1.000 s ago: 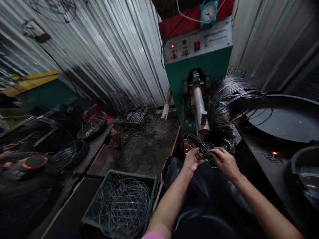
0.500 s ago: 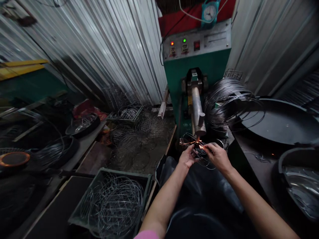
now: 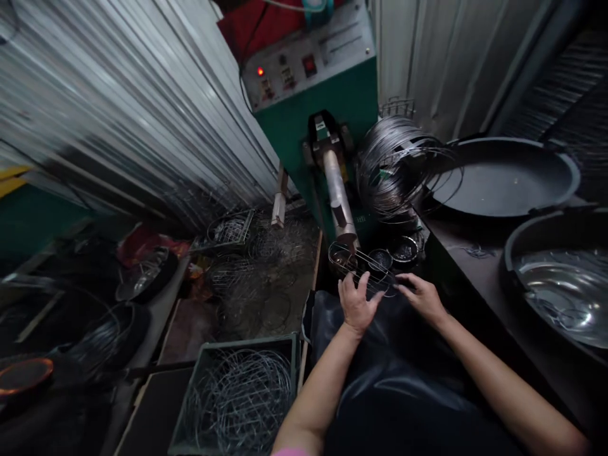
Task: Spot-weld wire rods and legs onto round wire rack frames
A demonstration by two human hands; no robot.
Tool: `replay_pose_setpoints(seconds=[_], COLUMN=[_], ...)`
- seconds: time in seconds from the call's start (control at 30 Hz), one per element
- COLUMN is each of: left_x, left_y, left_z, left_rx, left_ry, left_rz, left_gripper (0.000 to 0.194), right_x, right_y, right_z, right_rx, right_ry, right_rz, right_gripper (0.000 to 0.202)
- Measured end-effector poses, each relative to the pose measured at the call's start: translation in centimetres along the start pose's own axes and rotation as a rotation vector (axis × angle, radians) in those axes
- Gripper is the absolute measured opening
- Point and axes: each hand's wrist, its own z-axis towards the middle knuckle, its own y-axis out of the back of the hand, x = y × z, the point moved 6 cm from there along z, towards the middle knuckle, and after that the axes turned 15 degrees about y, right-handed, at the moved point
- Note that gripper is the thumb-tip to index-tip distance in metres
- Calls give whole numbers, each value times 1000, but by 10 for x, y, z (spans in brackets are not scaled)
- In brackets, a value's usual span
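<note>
A round wire rack (image 3: 363, 258), a thin ring with straight wires across it, is tilted under the tip of the machine's metal arm (image 3: 338, 190). My left hand (image 3: 357, 304) is at its near left side, thumb and fingers spread, with the fingertips at the wires. On the right, my right hand (image 3: 422, 299) pinches the rack's near edge between thumb and fingers. The exact contact points are small and dark. Behind the rack are two dark round cups (image 3: 403, 249) below the arm.
A green machine (image 3: 313, 95) with a red lamp stands ahead. Coiled wire (image 3: 399, 164) hangs beside it. On the right are a wide shallow pan (image 3: 503, 180) and a deep basin (image 3: 515, 253). A green crate (image 3: 190, 386) of wire racks sits at lower left. A dark apron (image 3: 389, 367) covers my lap.
Sparks at the arm's tip are gone and the green lamp is off. My left fingers have spread from their pinch. The view has shifted, moving the machine leftward in the picture.
</note>
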Motion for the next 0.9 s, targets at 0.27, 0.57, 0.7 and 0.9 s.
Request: replay_pose_setpoints(seconds=[0.27,0.57,0.7,0.9], left_x=[28,15,13,24], left_y=[-13,-35,-21,-10], left_z=[-6,2,4,18], left_rx=[-43,142,175,301], left_ry=[271,248,285,529], left_rz=[-364,-447,-526,-933], left_gripper=[69,80,79,77], right_x=[-14,-8,7,51], right_y=[15,2,7,-3], right_z=[-10,-4,-4,22], right_rx=[63,162,204,335], right_ry=[-20,189,248,272], right_rz=[93,-35,-16,65], right_gripper=[29,25,26,26])
